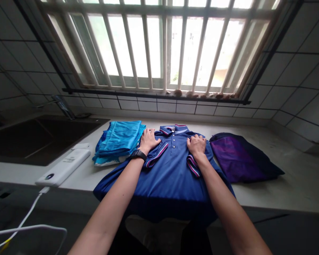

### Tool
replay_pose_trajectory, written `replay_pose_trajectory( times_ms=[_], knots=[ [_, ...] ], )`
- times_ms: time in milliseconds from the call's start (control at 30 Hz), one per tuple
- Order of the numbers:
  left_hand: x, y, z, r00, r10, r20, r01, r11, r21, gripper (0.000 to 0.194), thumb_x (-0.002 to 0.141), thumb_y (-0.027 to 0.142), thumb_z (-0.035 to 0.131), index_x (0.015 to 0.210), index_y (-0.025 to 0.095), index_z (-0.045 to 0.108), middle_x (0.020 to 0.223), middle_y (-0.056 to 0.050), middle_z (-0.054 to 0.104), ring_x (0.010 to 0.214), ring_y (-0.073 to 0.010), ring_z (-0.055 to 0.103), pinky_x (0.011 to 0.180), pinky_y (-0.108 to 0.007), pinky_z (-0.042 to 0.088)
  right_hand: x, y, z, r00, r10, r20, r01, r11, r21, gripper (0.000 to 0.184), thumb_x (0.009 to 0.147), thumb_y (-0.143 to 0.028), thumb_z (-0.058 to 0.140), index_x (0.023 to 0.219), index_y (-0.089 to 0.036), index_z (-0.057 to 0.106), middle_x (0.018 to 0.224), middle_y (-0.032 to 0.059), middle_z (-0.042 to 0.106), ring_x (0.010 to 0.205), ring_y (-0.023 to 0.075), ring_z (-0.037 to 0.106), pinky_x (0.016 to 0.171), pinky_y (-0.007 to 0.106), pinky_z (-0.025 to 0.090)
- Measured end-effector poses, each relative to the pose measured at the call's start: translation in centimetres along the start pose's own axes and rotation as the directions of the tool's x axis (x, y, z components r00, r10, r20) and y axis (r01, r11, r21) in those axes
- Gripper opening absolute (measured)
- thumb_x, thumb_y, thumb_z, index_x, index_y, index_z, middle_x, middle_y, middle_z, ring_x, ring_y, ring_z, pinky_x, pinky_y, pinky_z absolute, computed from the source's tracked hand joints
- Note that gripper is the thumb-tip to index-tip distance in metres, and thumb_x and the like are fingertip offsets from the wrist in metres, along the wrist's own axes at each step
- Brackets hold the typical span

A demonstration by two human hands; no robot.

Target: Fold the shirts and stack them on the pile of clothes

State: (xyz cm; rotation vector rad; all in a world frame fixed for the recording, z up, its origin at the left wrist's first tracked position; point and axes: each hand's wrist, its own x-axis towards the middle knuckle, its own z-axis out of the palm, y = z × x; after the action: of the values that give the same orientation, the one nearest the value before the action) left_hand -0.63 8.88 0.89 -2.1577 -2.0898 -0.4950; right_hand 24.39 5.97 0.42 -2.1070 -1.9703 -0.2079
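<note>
A dark blue polo shirt [167,177] lies front up on the counter, its collar at the back and its lower part hanging over the front edge. The sleeves are turned inward over the front, showing red and white striped cuffs. My left hand [149,140], with a black watch on the wrist, rests on the shirt's left shoulder, fingers apart and thumb out. On the other shoulder, my right hand [197,144] has its fingers curled against the fabric. Folded bright blue clothing [119,140] sits beside my left hand. A folded purple and black garment [239,157] lies right of the shirt.
A white power bank [65,166] with a white cable [29,214] plugged in lies near the front edge at left. Behind it are a dark sink [42,136] and a tap [63,106]. A barred window [164,46] rises behind the white counter [295,187].
</note>
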Motion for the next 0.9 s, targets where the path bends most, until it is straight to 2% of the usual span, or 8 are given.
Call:
replay_pose_trajectory(
  times_ms=[100, 233, 333, 433, 600, 767, 833, 900],
  knots=[
    [0.7, -0.2, 0.1, 0.999, 0.023, 0.045, -0.018, 0.995, -0.098, 0.067, 0.085, 0.035, 0.064, 0.145, 0.009, 0.052, 0.147, -0.022, 0.059, 0.143, -0.0346, 0.050, 0.124, -0.043, 0.029, 0.3, 0.5, 0.1, 1.000, 0.017, -0.027, -0.015, 0.998, 0.055, 0.052, 0.101, -0.034, 0.040, 0.146, -0.016, 0.060, 0.152, 0.0180, 0.057, 0.132, 0.0359, 0.056, 0.107, 0.048, 0.045],
    [1.3, -0.3, -0.5, 0.983, 0.042, 0.176, 0.011, 0.957, -0.291, 0.075, 0.076, 0.020, 0.070, 0.148, 0.011, 0.050, 0.125, -0.015, 0.073, 0.119, -0.0310, 0.068, 0.107, -0.037, 0.048, 1.1, 1.8, -0.1, 0.989, 0.065, 0.133, -0.096, 0.965, 0.244, 0.068, 0.102, -0.039, 0.043, 0.164, -0.012, 0.031, 0.145, 0.0168, 0.064, 0.129, 0.0311, 0.062, 0.104, 0.037, 0.049],
    [1.3, -0.3, -0.8, 0.976, 0.015, 0.218, 0.080, 0.904, -0.420, 0.077, 0.078, 0.029, 0.075, 0.148, 0.011, 0.050, 0.122, -0.015, 0.074, 0.111, -0.0299, 0.072, 0.095, -0.033, 0.054, 1.6, 2.3, -0.2, 0.987, 0.073, 0.145, -0.119, 0.932, 0.343, 0.068, 0.104, -0.041, 0.042, 0.164, -0.012, 0.030, 0.138, 0.0152, 0.069, 0.130, 0.0293, 0.063, 0.106, 0.034, 0.048],
    [1.3, -0.6, -0.7, 0.973, -0.037, 0.228, 0.155, 0.837, -0.525, 0.089, 0.080, 0.037, 0.075, 0.156, 0.006, 0.040, 0.112, -0.015, 0.077, 0.107, -0.0285, 0.073, 0.090, -0.032, 0.056, 1.6, 2.2, -0.1, 0.987, 0.108, 0.115, -0.143, 0.925, 0.352, 0.068, 0.103, -0.035, 0.047, 0.163, -0.008, 0.031, 0.143, 0.0196, 0.065, 0.132, 0.0313, 0.062, 0.108, 0.036, 0.047],
    [1.2, -1.2, 0.0, 0.975, 0.156, 0.161, 0.009, 0.690, -0.724, 0.111, 0.062, 0.012, 0.076, 0.163, 0.010, 0.031, 0.119, -0.015, 0.075, 0.110, -0.0272, 0.072, 0.095, -0.032, 0.056, 1.2, 2.0, -0.1, 0.989, 0.068, 0.130, -0.111, 0.924, 0.366, 0.066, 0.100, -0.026, 0.051, 0.161, -0.005, 0.034, 0.141, 0.0213, 0.066, 0.133, 0.0306, 0.061, 0.111, 0.035, 0.045],
    [0.5, -0.4, -0.6, 0.932, 0.344, -0.112, -0.304, 0.575, -0.759, 0.088, 0.064, 0.007, 0.062, 0.151, 0.020, 0.056, 0.142, -0.009, 0.067, 0.132, -0.0278, 0.061, 0.115, -0.037, 0.045, 1.4, 2.1, -0.9, 0.981, 0.130, 0.145, -0.174, 0.920, 0.351, 0.047, 0.109, -0.037, 0.036, 0.143, -0.015, 0.061, 0.132, 0.0194, 0.071, 0.125, 0.0313, 0.067, 0.106, 0.038, 0.048],
    [0.2, 0.0, -1.0, 0.908, 0.400, -0.126, -0.352, 0.563, -0.748, 0.061, 0.070, 0.010, 0.060, 0.129, 0.020, 0.074, 0.129, -0.008, 0.072, 0.121, -0.0262, 0.066, 0.111, -0.038, 0.049, 1.5, 2.1, -1.2, 0.979, 0.152, 0.132, -0.190, 0.913, 0.361, 0.046, 0.110, -0.036, 0.032, 0.132, -0.017, 0.069, 0.129, 0.0191, 0.072, 0.124, 0.0305, 0.067, 0.106, 0.038, 0.048],
    [0.0, 0.5, -1.1, 0.898, 0.430, -0.095, -0.351, 0.570, -0.742, 0.039, 0.074, 0.013, 0.057, 0.104, 0.019, 0.082, 0.112, -0.009, 0.074, 0.104, -0.0245, 0.069, 0.100, -0.038, 0.055, 1.6, 1.9, -1.1, 0.982, 0.162, 0.097, -0.188, 0.891, 0.413, 0.043, 0.108, -0.036, 0.041, 0.135, -0.016, 0.067, 0.134, 0.0190, 0.070, 0.128, 0.0309, 0.065, 0.108, 0.038, 0.047]
  ],
)
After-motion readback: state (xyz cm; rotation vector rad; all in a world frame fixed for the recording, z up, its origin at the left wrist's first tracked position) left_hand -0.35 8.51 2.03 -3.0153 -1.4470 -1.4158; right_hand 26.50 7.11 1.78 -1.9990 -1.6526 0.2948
